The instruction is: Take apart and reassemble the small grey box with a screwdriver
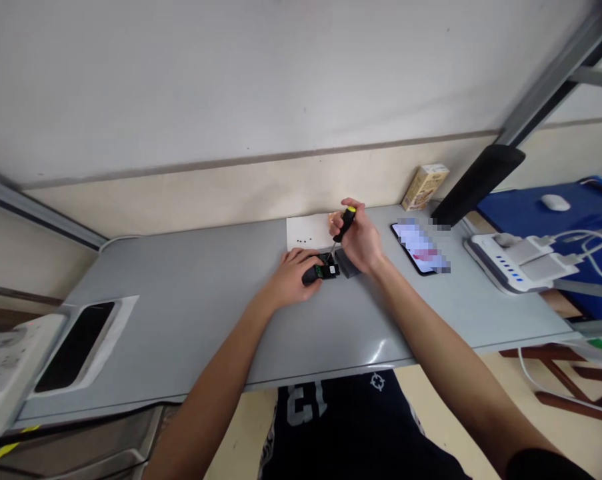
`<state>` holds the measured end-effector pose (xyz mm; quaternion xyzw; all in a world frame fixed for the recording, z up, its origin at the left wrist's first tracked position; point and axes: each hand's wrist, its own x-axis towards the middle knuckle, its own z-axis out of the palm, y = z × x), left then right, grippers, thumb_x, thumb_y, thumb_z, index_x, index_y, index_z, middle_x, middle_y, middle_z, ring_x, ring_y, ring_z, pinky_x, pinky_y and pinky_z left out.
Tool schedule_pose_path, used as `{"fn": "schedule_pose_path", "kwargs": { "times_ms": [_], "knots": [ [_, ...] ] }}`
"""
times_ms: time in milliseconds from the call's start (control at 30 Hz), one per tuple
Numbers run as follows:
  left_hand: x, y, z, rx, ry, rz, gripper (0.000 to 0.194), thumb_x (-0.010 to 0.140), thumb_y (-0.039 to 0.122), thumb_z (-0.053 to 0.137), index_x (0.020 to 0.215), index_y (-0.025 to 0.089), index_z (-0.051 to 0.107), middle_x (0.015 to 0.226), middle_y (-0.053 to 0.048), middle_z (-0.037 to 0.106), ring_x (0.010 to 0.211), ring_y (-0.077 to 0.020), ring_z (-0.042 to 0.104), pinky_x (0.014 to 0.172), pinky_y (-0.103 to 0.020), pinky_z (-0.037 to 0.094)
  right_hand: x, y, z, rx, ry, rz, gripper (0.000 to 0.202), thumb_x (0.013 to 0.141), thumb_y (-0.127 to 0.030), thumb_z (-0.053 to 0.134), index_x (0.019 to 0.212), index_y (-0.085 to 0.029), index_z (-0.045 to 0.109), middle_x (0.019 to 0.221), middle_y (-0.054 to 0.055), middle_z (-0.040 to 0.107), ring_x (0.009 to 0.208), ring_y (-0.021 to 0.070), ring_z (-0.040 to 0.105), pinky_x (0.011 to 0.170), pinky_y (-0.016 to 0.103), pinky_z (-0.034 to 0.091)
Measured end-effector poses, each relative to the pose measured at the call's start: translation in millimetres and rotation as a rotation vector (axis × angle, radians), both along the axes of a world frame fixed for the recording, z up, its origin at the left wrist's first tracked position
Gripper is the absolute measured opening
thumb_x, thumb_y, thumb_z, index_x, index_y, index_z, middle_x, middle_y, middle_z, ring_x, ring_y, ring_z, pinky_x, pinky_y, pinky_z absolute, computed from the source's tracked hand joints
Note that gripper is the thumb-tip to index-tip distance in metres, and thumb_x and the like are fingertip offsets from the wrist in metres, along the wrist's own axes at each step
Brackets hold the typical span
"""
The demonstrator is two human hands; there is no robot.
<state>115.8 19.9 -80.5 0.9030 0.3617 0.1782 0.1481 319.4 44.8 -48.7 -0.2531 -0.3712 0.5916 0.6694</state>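
Observation:
My left hand (295,275) is closed around a small black electronic device (311,275), its casing off so that green circuit board shows. The device lies on the grey desk. In my right hand (361,241) is a screwdriver (345,224) with a black and yellow handle, held at a slant. Its thin shaft points down at the device's right part; whether the tip touches a screw is too small to tell. Beside the device, under my right hand, lies a dark grey flat piece (347,265). Several tiny dark screws (303,241) rest on a white sheet (295,227) just behind.
A lit phone (418,248) lies to the right, with a carton (425,187) by the wall. A white power strip (511,263) with plugs and cables sits at the right end. Another phone (75,347) and a white socket block (15,367) occupy the left end.

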Motion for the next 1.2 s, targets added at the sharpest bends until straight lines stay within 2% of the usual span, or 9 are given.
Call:
{"fn": "schedule_pose_path", "kwargs": {
  "times_ms": [200,433,533,633,767,867,967,1067,1200],
  "knots": [
    [0,-1,-1.4,0.017,0.003,-0.003,0.03,0.088,0.024,0.066,0.117,0.026,0.064,0.144,-0.005,0.059,0.127,-0.0303,0.05,0.107,-0.05,0.039,-3,-6,-0.8,0.031,0.033,-0.028,0.038,0.09,-0.05,0.069,0.082,-0.026,0.04,0.062,-0.006,0.034,0.05,0.0114,0.031,0.052,0.026,0.033],
    [1,-3,-1.9,0.031,-0.007,-0.017,0.029,0.089,0.024,0.065,0.118,0.026,0.062,0.149,-0.003,0.057,0.132,-0.0309,0.047,0.111,-0.051,0.037,-8,-3,-6.0,0.09,-0.011,-0.182,0.029,0.092,-0.052,0.064,0.086,-0.025,0.057,0.08,0.0,0.052,0.069,0.0138,0.052,0.066,0.029,0.045],
    [3,-2,-4.1,0.028,-0.005,0.012,0.026,0.093,0.037,0.067,0.116,0.026,0.063,0.146,-0.004,0.06,0.129,-0.0316,0.049,0.109,-0.053,0.037,-10,-4,-5.2,0.069,-0.054,-0.131,0.03,0.093,-0.055,0.061,0.101,-0.026,0.063,0.079,0.0,0.053,0.068,0.0151,0.052,0.066,0.031,0.046],
    [5,0,-7.1,0.028,-0.007,0.048,0.024,0.096,0.042,0.064,0.113,0.026,0.065,0.143,-0.004,0.063,0.127,-0.0302,0.051,0.108,-0.052,0.037,-10,-6,-4.2,0.06,0.012,-0.102,0.033,0.094,-0.056,0.059,0.111,-0.028,0.059,0.077,-0.001,0.052,0.063,0.0149,0.049,0.062,0.031,0.044],
    [7,1,-10.3,0.043,-0.012,0.068,0.023,0.095,0.039,0.066,0.115,0.027,0.064,0.141,-0.002,0.064,0.129,-0.0287,0.051,0.11,-0.049,0.037,-11,-8,-2.2,0.062,0.139,-0.094,0.029,0.096,-0.056,0.056,0.098,-0.028,0.05,0.069,-0.004,0.044,0.054,0.0128,0.039,0.054,0.027,0.036],
    [6,2,-11.3,0.045,-0.019,0.061,0.024,0.095,0.039,0.067,0.115,0.027,0.064,0.14,-0.001,0.065,0.13,-0.0278,0.051,0.111,-0.048,0.037,-11,-10,-0.4,0.066,0.125,-0.063,0.031,0.096,-0.051,0.06,0.087,-0.027,0.042,0.066,-0.005,0.041,0.051,0.0115,0.034,0.051,0.025,0.033],
    [5,2,-10.7,0.054,-0.023,0.048,0.021,0.095,0.039,0.066,0.114,0.027,0.064,0.141,-0.001,0.064,0.131,-0.0276,0.051,0.11,-0.048,0.037,-8,-9,0.0,0.084,0.073,-0.049,0.029,0.095,-0.046,0.062,0.086,-0.026,0.043,0.068,-0.003,0.047,0.056,0.0126,0.041,0.055,0.025,0.038],
    [5,1,-9.2,0.075,-0.016,0.038,0.018,0.097,0.039,0.064,0.11,0.027,0.065,0.143,0.0,0.063,0.13,-0.0278,0.051,0.11,-0.049,0.038,-2,-6,0.3,0.065,0.009,-0.006,0.029,0.094,-0.052,0.061,0.09,-0.026,0.049,0.078,0.001,0.054,0.068,0.0158,0.051,0.064,0.029,0.046],
    [5,1,-8.8,0.087,-0.02,0.034,0.015,0.096,0.038,0.064,0.105,0.026,0.068,0.143,-0.001,0.063,0.129,-0.0282,0.051,0.109,-0.049,0.039,-1,-5,4.1,0.03,-0.035,0.058,0.035,0.094,-0.061,0.056,0.09,-0.026,0.052,0.075,0.0,0.047,0.065,0.0162,0.046,0.063,0.031,0.046]
  ]
}}
